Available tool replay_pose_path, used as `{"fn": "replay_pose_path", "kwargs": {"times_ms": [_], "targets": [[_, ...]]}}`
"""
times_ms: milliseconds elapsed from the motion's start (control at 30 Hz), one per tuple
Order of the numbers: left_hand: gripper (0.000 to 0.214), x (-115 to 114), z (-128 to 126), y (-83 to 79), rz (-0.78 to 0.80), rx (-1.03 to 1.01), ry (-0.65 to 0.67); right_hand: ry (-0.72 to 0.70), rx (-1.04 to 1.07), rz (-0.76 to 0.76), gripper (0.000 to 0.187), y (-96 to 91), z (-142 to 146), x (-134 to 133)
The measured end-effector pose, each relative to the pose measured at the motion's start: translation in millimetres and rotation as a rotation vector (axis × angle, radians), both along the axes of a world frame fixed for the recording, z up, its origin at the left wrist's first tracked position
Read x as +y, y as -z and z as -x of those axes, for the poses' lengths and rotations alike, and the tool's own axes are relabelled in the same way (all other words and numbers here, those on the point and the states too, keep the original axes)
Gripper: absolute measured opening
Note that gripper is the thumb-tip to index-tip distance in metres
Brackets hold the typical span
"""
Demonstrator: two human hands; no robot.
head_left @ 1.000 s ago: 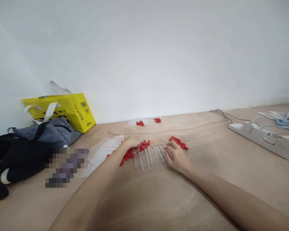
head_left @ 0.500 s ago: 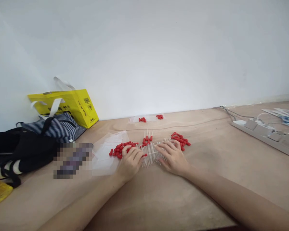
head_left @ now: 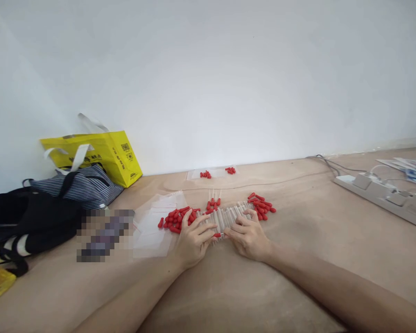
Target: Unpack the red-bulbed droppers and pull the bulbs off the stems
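A heap of clear plastic tubes [head_left: 225, 216] lies on the tan table [head_left: 298, 240] in front of me. My left hand [head_left: 193, 240] rests on the heap's left end, fingers spread flat. On the right part of the heap lies my right hand [head_left: 248, 237], its fingers stretched out and touching the tubes. Small red caps lie in loose piles to the left [head_left: 175, 218], behind the tubes [head_left: 212, 204] and to the right [head_left: 262, 206]. Clear plastic bags [head_left: 152, 222] lie flat just left of my left hand.
A yellow bag [head_left: 104, 152], a striped bag [head_left: 79, 184] and a black bag [head_left: 27, 217] stand at the left by the white wall. A clear bag with red caps [head_left: 215, 173] lies further back. A white power strip [head_left: 384, 196] with cables sits at right.
My left hand came back from behind the red caps onto the tubes' left end. Both hands drew nearer to me and together, bunching the tubes.
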State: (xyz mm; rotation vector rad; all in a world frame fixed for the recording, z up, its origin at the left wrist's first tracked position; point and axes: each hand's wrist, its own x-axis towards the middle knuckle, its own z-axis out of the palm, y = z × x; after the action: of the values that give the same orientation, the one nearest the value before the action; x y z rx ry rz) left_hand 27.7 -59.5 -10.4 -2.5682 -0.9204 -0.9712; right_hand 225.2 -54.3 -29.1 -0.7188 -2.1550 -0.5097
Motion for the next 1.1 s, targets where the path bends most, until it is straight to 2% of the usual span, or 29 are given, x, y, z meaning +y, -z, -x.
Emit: {"fn": "replay_pose_path", "kwargs": {"times_ms": [367,500,633,700,800,933,1100], "targets": [[0.019,-5,5,-1.9,-0.060,-0.034,0.064,-0.061,0.032,0.020,0.014,-1.4,-6,-3],[0.018,-3,14,-3.3,-0.068,-0.093,-0.081,0.043,0.137,0.102,0.017,2.7,-15,1],[0.022,3,20,-3.9,0.046,-0.113,-0.209,0.129,0.124,0.270,0.027,8.5,-18,10],[0.026,8,23,-4.1,0.102,-0.171,-0.286,0.181,0.180,0.348,0.034,11.5,-21,17],[0.027,16,31,-3.4,0.156,-0.220,-0.370,0.253,0.283,0.405,0.035,16.7,-29,31],[0.020,24,37,1.9,0.168,-0.238,-0.410,0.301,0.283,0.416,0.030,24.2,-38,44],[0.005,27,36,8.7,0.150,-0.167,-0.383,0.344,0.248,0.391,0.028,28.8,-37,44]]}}
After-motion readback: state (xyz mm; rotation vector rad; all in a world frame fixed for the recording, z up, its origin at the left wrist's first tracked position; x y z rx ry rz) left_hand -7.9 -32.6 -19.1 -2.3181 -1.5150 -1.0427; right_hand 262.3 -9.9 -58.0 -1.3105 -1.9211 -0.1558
